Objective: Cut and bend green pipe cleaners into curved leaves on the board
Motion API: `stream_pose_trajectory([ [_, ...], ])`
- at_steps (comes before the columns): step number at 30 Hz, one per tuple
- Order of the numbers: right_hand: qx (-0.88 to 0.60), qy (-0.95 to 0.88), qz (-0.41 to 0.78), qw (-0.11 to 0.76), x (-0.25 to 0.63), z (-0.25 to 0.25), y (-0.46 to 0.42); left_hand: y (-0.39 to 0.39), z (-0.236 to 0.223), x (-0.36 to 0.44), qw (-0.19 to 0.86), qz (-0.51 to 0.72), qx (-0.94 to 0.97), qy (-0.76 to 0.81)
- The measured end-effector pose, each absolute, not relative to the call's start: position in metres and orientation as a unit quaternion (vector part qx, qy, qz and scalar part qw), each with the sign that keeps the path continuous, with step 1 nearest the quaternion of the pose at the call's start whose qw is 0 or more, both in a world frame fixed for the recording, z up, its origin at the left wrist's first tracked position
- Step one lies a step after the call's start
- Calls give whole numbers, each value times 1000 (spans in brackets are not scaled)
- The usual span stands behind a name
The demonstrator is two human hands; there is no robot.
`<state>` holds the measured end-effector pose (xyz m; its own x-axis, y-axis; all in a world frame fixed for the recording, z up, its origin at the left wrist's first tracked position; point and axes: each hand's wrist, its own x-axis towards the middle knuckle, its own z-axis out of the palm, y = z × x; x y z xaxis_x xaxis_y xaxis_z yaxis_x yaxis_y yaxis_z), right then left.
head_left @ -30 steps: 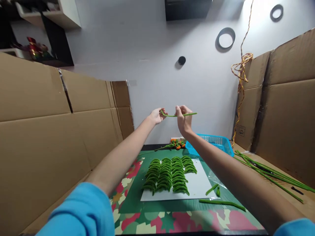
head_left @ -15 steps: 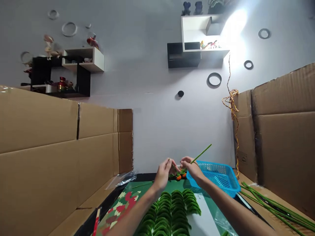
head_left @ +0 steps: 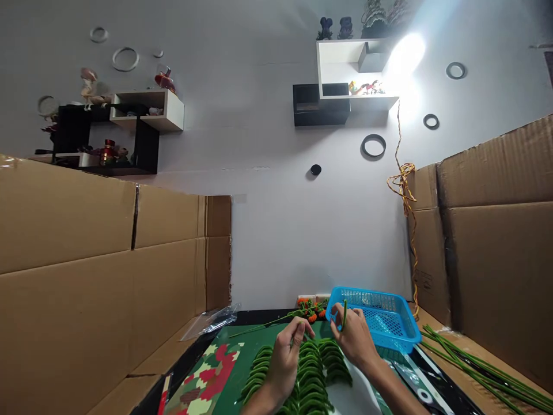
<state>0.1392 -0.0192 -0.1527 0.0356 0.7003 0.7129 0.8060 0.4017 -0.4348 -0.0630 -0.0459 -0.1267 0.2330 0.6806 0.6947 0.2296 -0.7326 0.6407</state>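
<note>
My right hand (head_left: 355, 337) is closed on a green pipe cleaner (head_left: 344, 314), which stands up between the fingers. Thumb and fingertips of my left hand (head_left: 290, 349) are pinched together; whatever they hold is too small to make out. The two hands are apart, both above rows of curved fuzzy green pieces (head_left: 311, 374). Those pieces lie on a white board (head_left: 356, 397), partly covered by my left hand and wrist. Behind the hands lies a long green stem with orange fuzzy blossoms (head_left: 313, 317).
A blue plastic basket (head_left: 391, 346) stands at the back right. Long green stems (head_left: 484, 369) lie on cardboard to the right. Clear plastic wrap (head_left: 216, 321) and a camouflage-patterned sheet (head_left: 207, 380) are on the left. Cardboard walls (head_left: 173, 282) flank the green mat (head_left: 235, 351).
Both hands have come lower and nearer to me, and the gap between them is wider. The pipe cleaner in my right hand has swung from slanting right to nearly upright.
</note>
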Motion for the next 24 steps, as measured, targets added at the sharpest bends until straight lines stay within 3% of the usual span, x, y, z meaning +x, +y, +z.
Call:
stream_pose_trajectory([
  [6, -559, -716, -171, 382, 141, -167, -22, -56, -131, -68, 146, 494, 815, 265],
  [13, -564, -721, -248, 316, 151, -169, -24, -61, -134, -59, 173, 515, 786, 295],
  [24, -563, -711, -307, 288, 151, -167, -24, -64, -136, -57, 206, 532, 766, 296],
])
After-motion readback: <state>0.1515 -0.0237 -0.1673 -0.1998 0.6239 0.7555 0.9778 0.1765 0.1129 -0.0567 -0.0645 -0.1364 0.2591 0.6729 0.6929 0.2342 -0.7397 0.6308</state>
